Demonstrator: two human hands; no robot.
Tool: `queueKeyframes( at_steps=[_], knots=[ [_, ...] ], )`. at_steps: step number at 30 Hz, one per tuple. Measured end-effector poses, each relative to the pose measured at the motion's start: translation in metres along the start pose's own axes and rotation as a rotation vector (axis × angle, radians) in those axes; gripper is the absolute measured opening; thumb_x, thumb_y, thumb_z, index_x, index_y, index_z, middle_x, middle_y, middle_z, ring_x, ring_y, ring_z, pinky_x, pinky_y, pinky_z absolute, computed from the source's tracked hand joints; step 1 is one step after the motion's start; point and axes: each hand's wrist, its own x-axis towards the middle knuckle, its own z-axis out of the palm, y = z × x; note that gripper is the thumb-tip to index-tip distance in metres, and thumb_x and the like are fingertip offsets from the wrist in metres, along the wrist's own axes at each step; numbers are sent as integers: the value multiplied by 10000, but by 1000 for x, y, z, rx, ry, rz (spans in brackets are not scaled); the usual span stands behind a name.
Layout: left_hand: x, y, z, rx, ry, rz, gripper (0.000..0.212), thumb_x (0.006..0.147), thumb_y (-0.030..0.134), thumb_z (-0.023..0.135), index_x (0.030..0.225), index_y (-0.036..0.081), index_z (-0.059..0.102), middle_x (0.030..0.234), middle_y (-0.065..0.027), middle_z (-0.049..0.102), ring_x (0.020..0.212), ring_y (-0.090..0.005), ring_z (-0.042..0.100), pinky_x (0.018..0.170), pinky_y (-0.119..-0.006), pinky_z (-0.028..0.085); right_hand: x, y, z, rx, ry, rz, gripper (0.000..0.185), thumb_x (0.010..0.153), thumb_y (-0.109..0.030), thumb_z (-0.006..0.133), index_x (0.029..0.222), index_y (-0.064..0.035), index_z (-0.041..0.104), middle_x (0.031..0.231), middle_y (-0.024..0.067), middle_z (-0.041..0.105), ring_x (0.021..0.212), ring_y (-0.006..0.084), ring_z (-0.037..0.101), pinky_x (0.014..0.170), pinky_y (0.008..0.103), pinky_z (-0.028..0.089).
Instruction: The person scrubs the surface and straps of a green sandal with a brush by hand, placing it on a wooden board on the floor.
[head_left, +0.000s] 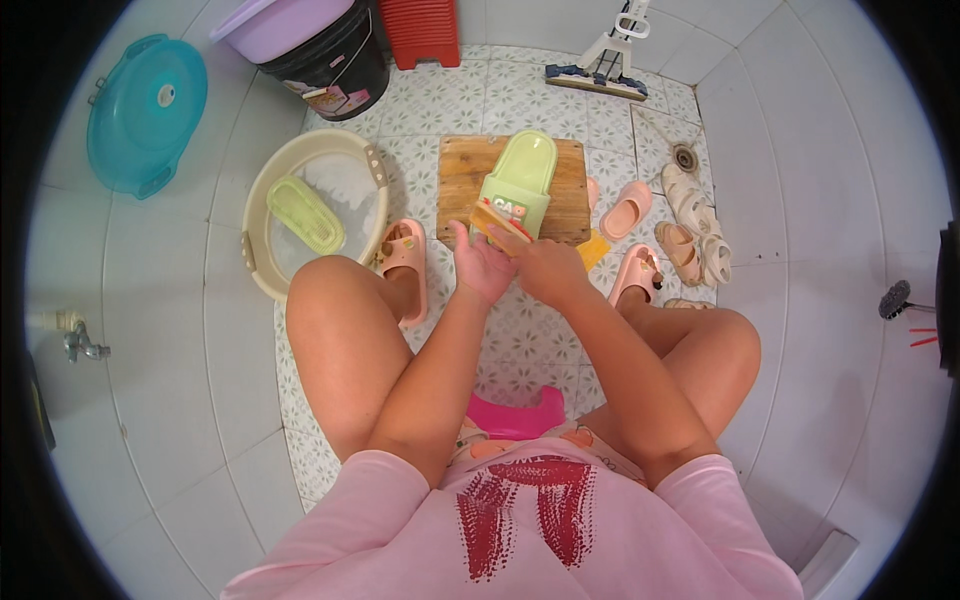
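Note:
A light green slide sandal (525, 169) lies on a wooden board (461, 169), its strap towards me. My right hand (551, 271) grips a scrubbing brush (489, 222) with a wooden back and red bristles, held over the near part of the sandal. Just left of it, my left hand (484, 262) is turned palm up with fingers partly spread; its fingertips are partly hidden by the brush and right hand. A second green sandal (306, 215) rests sole up in a cream basin (259, 169) with whitish water, to the left.
Pink sandals (626, 210), a yellow piece (594, 249) and beige sandals (679, 251) lie right of the board. A black bucket (337, 67), red stool (420, 34) and mop (596, 79) stand beyond. A floor drain (684, 156) is near the right wall.

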Motion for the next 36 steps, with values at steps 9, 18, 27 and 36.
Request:
queueKeyframes(
  at_steps=[9, 18, 27, 36],
  knots=[
    [-3, 1, 9, 44, 81, -38, 897, 845, 766, 276, 1470, 132, 172, 1463, -179, 273, 1342, -382, 268, 1124, -482, 147, -37, 33, -23, -15, -70, 58, 607, 828, -126, 529, 1375, -355, 402, 732, 129, 648, 651, 313, 648, 588, 427, 511],
    [3, 1, -7, -59, 33, -56, 806, 842, 764, 281, 1358, 160, 417, 1326, -87, 486, 1194, -267, 476, 988, -456, 371, 9, -4, 2, 4, 16, -42, 548, 869, -200, 542, 1371, -373, 406, 770, 166, 640, 672, 340, 634, 603, 463, 491],
    [-5, 1, 12, 50, 42, -46, 921, 849, 757, 282, 1485, 122, 82, 1466, -179, 267, 1331, -375, 297, 1110, -488, 200, -41, 40, -16, 59, -43, 51, 600, 852, -138, 563, 1383, -364, 400, 792, 152, 657, 648, 347, 623, 581, 458, 477],
    [-2, -1, 8, 46, 91, -38, 900, 849, 757, 284, 1475, 128, 132, 1490, -188, 217, 1354, -391, 246, 1120, -477, 179, 15, 3, -2, 168, 80, 22, 574, 850, -191, 575, 1384, -320, 411, 798, 191, 644, 718, 372, 625, 647, 470, 487]
  ],
)
